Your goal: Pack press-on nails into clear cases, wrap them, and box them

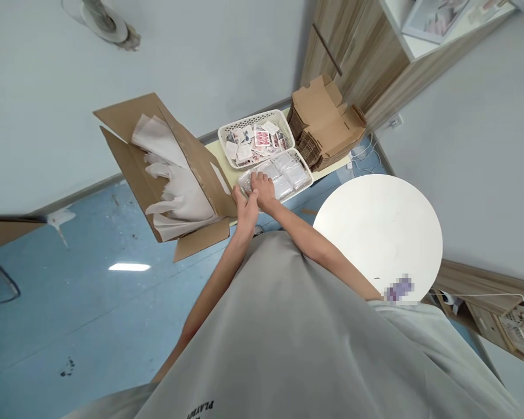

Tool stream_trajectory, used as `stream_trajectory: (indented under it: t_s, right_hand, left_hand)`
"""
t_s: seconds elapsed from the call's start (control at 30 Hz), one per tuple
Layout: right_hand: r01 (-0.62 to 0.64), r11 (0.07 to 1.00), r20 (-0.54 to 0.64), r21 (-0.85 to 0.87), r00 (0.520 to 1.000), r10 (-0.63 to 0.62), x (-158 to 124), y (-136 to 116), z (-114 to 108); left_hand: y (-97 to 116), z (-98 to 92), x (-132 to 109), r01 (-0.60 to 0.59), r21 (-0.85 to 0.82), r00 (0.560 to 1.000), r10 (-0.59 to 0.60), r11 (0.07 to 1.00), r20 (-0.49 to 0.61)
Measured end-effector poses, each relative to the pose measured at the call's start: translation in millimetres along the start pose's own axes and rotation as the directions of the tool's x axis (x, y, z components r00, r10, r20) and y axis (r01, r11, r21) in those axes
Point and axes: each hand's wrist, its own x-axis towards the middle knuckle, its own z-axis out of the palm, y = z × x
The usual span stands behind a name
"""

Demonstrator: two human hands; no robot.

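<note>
Just beneath right-hand fingers point(259, 180): clear packets point(289, 171) in white basket point(310, 176).

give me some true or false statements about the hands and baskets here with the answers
1. The left hand and right hand are both at the near basket of clear packets. True.
2. The far basket is empty. False: the far basket holds printed cards.
3. The open cardboard box holds white paper. True.
4. The baskets sit on the round white table. False: they sit on a yellowish surface beyond the round table.
</note>
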Motion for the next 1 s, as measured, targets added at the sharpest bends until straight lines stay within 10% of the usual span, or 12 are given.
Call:
stream_trajectory:
  t_s: [0.3, 0.53, 0.8, 1.0]
  right_hand:
    - [0.041, 0.972, -0.233, 0.232, 0.972, 0.014, -16, 10, -12]
    - [0.061, 0.867, -0.412, 0.494, 0.895, 0.171, -112, 66, -27]
    - [-0.047, 0.830, -0.454, 0.556, 0.820, 0.350, -256, 77, -3]
    - [-0.208, 0.811, -0.517, 0.547, 0.677, 0.523, -316, 75, 11]
  left_hand:
    - [9, -3.4, -10, 0.033, -0.036, 0.995, -0.029, 0.999, 0.100]
    - [-3, -3.4, -26, 0.072, -0.171, 0.964, -0.024, 0.983, 0.266]
    - [-31, 16.1, -80, 0.186, -0.101, 0.738, -0.071, 0.977, 0.671]
    - [-47, 42.5, -114, 0.233, -0.053, 0.635, -0.111, 0.971, 0.764]
